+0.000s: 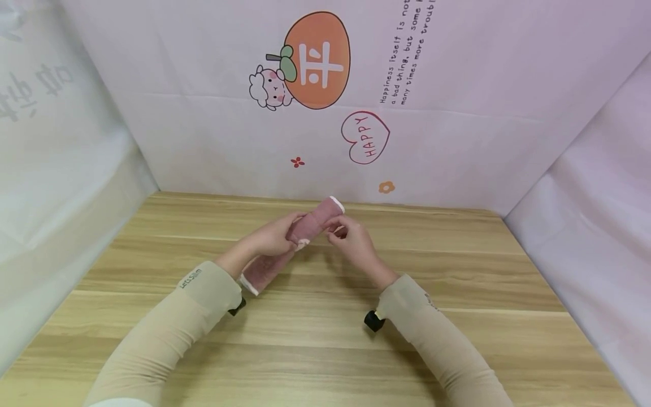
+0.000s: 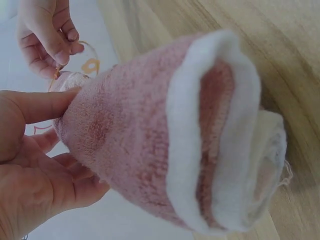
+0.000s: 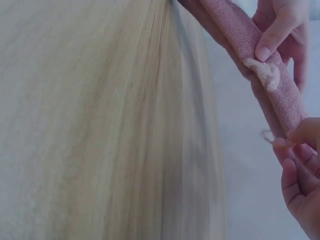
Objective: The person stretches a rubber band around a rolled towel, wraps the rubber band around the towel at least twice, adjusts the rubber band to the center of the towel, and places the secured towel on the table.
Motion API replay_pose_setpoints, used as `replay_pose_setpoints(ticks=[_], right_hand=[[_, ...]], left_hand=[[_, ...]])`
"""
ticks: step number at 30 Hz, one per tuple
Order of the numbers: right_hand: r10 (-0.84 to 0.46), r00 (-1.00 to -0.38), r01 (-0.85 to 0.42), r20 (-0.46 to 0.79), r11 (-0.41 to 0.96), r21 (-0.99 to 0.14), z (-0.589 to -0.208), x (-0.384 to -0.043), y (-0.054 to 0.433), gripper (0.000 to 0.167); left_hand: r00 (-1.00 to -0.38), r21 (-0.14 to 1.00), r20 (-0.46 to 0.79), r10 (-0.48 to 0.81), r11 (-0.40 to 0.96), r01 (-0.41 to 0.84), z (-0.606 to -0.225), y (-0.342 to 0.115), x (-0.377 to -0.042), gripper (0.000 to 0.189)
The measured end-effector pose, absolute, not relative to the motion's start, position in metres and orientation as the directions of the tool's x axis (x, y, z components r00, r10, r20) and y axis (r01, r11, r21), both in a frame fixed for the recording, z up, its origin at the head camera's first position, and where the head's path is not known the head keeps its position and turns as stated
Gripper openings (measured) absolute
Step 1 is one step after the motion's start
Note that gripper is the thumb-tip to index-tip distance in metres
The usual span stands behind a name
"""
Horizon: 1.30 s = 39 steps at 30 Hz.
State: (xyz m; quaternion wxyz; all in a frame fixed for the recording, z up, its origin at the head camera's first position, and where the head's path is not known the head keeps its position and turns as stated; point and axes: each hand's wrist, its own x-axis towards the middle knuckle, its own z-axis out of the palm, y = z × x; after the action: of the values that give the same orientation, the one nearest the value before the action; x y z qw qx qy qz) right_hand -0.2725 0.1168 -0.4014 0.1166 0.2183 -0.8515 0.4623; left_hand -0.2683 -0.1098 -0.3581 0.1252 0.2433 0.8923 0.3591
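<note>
A rolled pink towel (image 1: 313, 221) with white edging is held slantwise above the table. My left hand (image 1: 276, 234) grips it near the middle, thumb on one side, beside a small pale patch (image 3: 270, 76). At the towel's far end, the fingers of my right hand (image 1: 354, 242) pinch a thin orange-brown rubber band (image 3: 268, 140). Part of the band's loop stands out from those fingers; whether it goes round the towel, I cannot tell. In the left wrist view the towel's near end (image 2: 135, 130) shows flattened, layered white edges.
Below the hands lies a wood-grain table (image 1: 305, 350). White printed cloth (image 1: 213, 113) hangs behind it, with more white cloth on both sides. A black wrist camera (image 1: 374, 321) sits under the right cuff.
</note>
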Motion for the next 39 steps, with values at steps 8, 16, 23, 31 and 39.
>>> replay_pose_setpoints(ticks=[8,16,23,31,39], right_hand=[[-0.255,-0.885,-0.466,0.389,0.485,-0.741,-0.3971,-0.2727,0.1174,0.007],[-0.248,-0.889,-0.458,0.385,0.459,-0.761,-0.3954,-0.2730,0.1177,0.007],[-0.217,-0.906,-0.422,0.363,0.427,-0.800,-0.3953,-0.2736,0.1159,0.008],[-0.204,-0.916,-0.401,0.346,0.416,-0.816,-0.3951,-0.2732,0.1123,0.007],[-0.204,-0.914,-0.404,0.350,0.397,-0.824,-0.3953,-0.2732,0.1089,0.006]], left_hand=[[-0.843,0.752,-0.082,0.532,0.588,0.298,-0.3560,-0.1099,-0.2676,0.082],[-0.824,0.838,-0.133,0.551,0.507,0.203,-0.3559,-0.1095,-0.2682,0.081],[-0.827,0.854,-0.180,0.533,0.502,0.137,-0.3558,-0.1108,-0.2712,0.085],[-0.822,0.837,-0.170,0.543,0.520,0.171,-0.3535,-0.1084,-0.2690,0.085],[-0.829,0.847,-0.165,0.535,0.507,0.159,-0.3594,-0.1027,-0.2705,0.075]])
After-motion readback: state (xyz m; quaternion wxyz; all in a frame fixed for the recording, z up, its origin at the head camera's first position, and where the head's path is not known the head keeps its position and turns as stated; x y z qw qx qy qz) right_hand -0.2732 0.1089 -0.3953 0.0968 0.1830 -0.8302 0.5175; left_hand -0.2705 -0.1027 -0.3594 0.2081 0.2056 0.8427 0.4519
